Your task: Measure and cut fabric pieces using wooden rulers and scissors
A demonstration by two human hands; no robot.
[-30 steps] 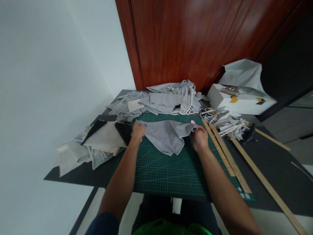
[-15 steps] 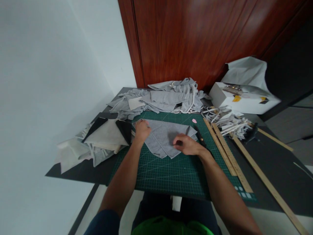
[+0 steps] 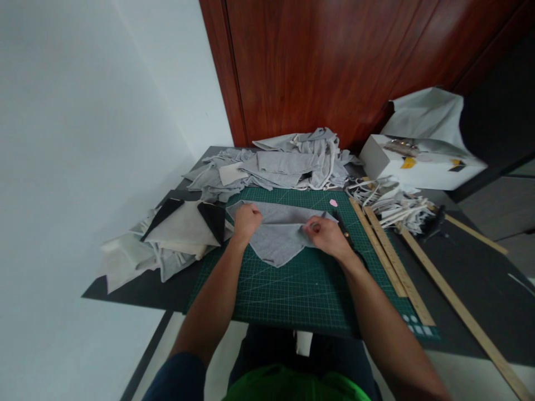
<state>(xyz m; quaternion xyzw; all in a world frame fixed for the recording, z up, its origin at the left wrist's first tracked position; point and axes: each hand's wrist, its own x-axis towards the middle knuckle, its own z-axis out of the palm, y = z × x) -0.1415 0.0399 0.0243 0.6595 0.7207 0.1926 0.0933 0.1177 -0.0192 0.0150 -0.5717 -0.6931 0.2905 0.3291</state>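
1. Cloth point(image 3: 278, 245), grey, lies on the green mat point(image 3: 288, 298), in front of the person, a raised fold running between both hands.
2. Left hand point(image 3: 247, 221): fingers curled tight, gripping the fold's left end.
3. Right hand point(image 3: 325, 235): thumb and fingertips pinched narrow on the fold's right end.
4. Black tool point(image 3: 346, 235) just beside the right hand, partly hidden; pink chip point(image 3: 333, 203) beyond it.
5. Two rulers point(image 3: 378, 248) lie along the mat's right side.
6. Grey scraps point(image 3: 288, 163) heap behind the mat.

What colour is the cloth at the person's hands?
The cloth is grey; it shows best in the head view, against the green cutting mat.
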